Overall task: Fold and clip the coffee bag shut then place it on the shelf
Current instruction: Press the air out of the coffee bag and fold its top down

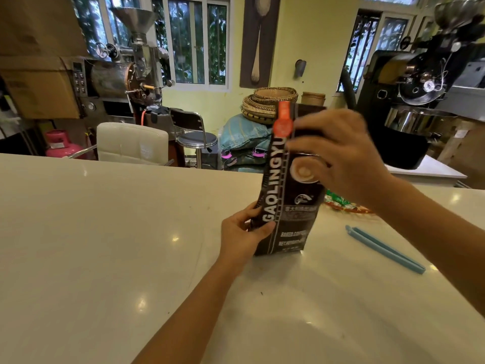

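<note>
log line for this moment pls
stage: pre-fold | tall black coffee bag: upright on white counter | left hand: grips base | right hand: holds top | long blue bag clip: unused, lying right

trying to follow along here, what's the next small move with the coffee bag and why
Probably fold the top down. The coffee bag stands upright on the counter, left hand steadying its lower edge, right hand near the unfolded top. The blue clip lies untouched on the counter to the right.
</note>
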